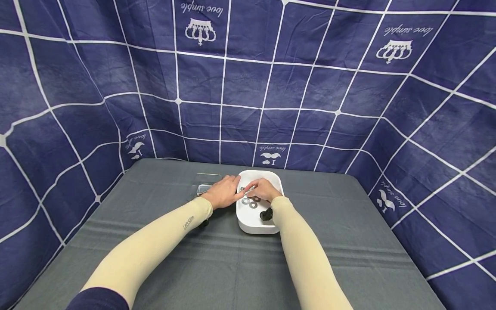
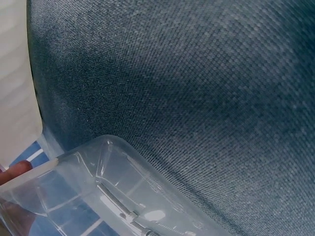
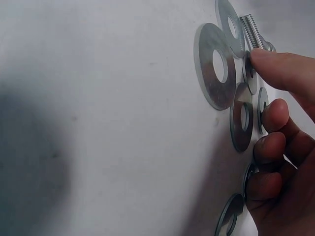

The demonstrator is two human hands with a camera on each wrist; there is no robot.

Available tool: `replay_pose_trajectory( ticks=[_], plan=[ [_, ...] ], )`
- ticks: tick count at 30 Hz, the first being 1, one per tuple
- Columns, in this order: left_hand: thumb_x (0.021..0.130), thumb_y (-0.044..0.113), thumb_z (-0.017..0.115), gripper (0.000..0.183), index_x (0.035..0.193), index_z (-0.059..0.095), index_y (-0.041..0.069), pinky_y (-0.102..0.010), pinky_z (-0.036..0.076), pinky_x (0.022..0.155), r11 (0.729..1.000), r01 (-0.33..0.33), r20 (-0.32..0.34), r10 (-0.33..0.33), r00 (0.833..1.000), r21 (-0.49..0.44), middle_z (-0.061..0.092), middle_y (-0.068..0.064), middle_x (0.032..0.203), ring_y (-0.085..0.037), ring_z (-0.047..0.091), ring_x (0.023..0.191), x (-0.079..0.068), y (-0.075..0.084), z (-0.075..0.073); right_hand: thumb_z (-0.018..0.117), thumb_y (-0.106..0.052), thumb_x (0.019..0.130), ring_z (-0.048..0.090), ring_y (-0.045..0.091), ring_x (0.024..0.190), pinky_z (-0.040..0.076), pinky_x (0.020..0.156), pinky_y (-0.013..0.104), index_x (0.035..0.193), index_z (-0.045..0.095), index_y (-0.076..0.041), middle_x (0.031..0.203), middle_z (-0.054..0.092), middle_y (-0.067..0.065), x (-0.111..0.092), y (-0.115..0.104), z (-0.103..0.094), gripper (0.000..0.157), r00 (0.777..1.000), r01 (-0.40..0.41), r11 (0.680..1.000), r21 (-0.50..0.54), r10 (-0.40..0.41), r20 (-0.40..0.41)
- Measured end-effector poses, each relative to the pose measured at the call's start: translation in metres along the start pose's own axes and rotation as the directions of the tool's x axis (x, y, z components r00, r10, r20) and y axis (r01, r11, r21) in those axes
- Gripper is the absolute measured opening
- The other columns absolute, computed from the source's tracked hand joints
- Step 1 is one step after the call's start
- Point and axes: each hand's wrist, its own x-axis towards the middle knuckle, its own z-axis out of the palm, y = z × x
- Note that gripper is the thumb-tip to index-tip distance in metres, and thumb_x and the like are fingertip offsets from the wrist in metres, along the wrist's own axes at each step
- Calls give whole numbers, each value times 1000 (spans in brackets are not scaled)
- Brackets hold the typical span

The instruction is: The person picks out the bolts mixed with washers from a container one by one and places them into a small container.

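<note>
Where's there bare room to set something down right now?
Bare table lies right of the white bin and on its near side, between the sleeves. Crowded: left of the bin, with the left hand and clear box, and inside, where the right hand is at the washers.

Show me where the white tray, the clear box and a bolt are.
White tray (image 1: pixel 257 229): head view, on its outer near wall.
Clear box (image 2: pixel 130 172): left wrist view, on its side wall.
Bolt (image 3: pixel 248 32): right wrist view, on its threaded shank.
</note>
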Motion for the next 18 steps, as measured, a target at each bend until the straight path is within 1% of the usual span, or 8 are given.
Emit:
replay_pose_trajectory(
  ticks=[4, 8, 15, 18],
  plan=[
    [100, 44, 50, 68, 146, 43, -7, -47, 44, 109, 1000, -17, -15, 17, 1000, 3, 59, -22, 134, -35, 54, 127, 0, -1, 0, 78, -11, 80, 55, 9, 53, 42, 49, 21, 94, 79, -10, 62, 63, -2, 0, 2, -1, 14, 1000, -14, 1000, 19, 14, 24],
    [100, 44, 50, 69, 146, 44, -7, -47, 45, 107, 1000, -26, -27, 27, 999, 9, 59, -22, 132, -35, 55, 125, 0, -2, 0, 78, -12, 81, 55, 9, 54, 41, 50, 21, 93, 78, -9, 64, 64, -2, -1, 0, -3, 12, 999, -32, 999, 19, 32, 20],
    [100, 46, 48, 68, 145, 44, -4, -47, 47, 105, 1000, -8, 0, 8, 1000, 29, 58, -19, 131, -33, 54, 125, 0, -2, 1, 78, -12, 82, 55, 9, 55, 41, 52, 21, 94, 77, -7, 64, 63, 0, -2, -1, -2, 13, 997, -66, 997, 40, 64, 34],
    [100, 47, 48, 69, 146, 44, -4, -47, 47, 105, 1000, 1, 0, -1, 1000, 31, 58, -19, 132, -33, 53, 126, 1, -2, 0, 78, -13, 83, 55, 9, 55, 42, 52, 21, 94, 76, -8, 64, 62, -1, -1, 1, -1, 12, 997, -70, 997, 43, 68, 36]
  ],
)
